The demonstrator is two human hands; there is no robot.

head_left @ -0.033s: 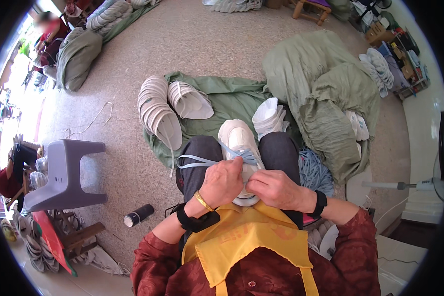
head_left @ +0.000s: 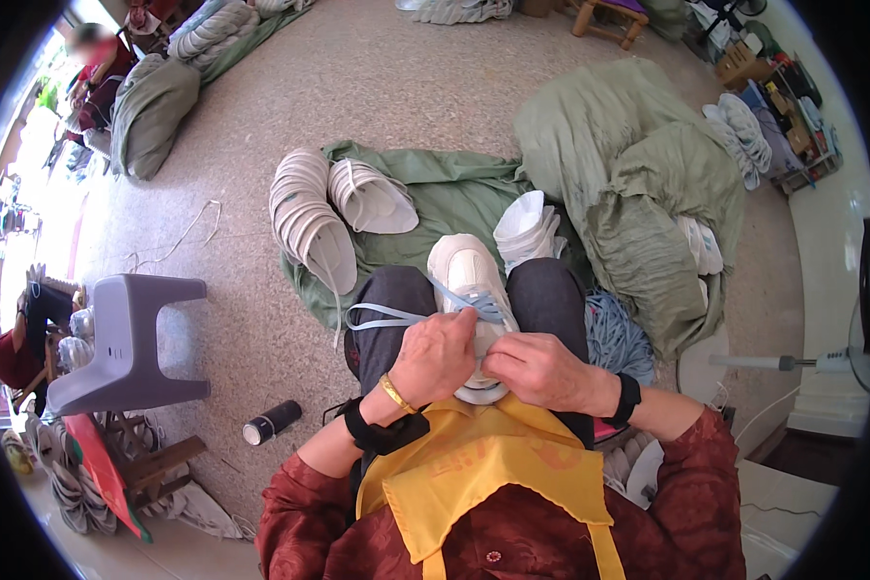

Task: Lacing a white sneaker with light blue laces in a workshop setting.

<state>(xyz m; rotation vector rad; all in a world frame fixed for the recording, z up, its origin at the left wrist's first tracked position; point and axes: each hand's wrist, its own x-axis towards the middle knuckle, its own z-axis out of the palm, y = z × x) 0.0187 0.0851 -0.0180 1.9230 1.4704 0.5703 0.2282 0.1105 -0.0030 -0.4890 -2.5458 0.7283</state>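
A white sneaker (head_left: 466, 266) is held between my knees, its toe pointing away from me. A light blue shoelace (head_left: 382, 314) crosses its upper part, and a loose length loops out to the left over my leg. My left hand (head_left: 437, 356) is closed in a pinch at the lace, over the left side of the shoe. Close beside it, my right hand (head_left: 541, 370) is closed with thumb and forefinger together at the shoe's opening. What lies between the right fingertips is hidden.
Nested stacks of white shoe uppers (head_left: 304, 208) lie on a green cloth (head_left: 435, 169) ahead. A bundle of blue laces (head_left: 619, 333) rests by my right knee, near a large green sack (head_left: 628, 164). To the left are a grey plastic stool (head_left: 130, 338) and a black bottle (head_left: 273, 422).
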